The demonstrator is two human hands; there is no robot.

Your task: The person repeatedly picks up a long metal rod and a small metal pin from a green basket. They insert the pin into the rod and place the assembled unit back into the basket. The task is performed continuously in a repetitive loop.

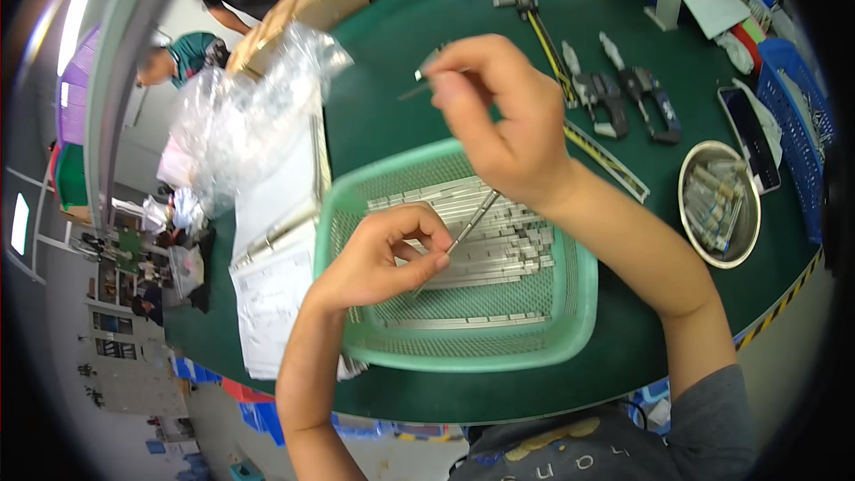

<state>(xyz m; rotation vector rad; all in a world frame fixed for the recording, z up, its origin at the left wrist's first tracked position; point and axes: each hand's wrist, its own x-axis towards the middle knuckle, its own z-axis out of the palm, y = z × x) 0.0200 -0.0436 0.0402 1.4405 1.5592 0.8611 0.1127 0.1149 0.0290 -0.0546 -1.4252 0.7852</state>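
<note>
1. L hand, qty 1: thumb + index pinching a rod; other fingers curled.
2. Segmented metal rod, qty 1: pos. above basket, tilted, upper end by R wrist; contact there can't tell.
3. R hand, qty 1: raised, thumb + index pressed tog. on thin grey piece; blurred, exact type can't tell.
4. Green mesh basket, qty 1: on table, under both hands. Contents: stacked metal bars, plus bars lying apart at near side.
5. Handling note, rod (judgement): grip looks light; steady L wrist, pinch closer to whichever end is worked, so long free end doesn't swing.
6. Handling note, thin piece (judgement): looks bendable; if it must meet rod, approach in line w/ rod axis, no side load, min. finger pressure.
7. Placement note (judgement): work low over basket so drops land inside; rod clear of bars, else scratch risk.
8. Adj. items: digital micrometers, qty 2, well apart from rod, beyond R forearm.
</note>
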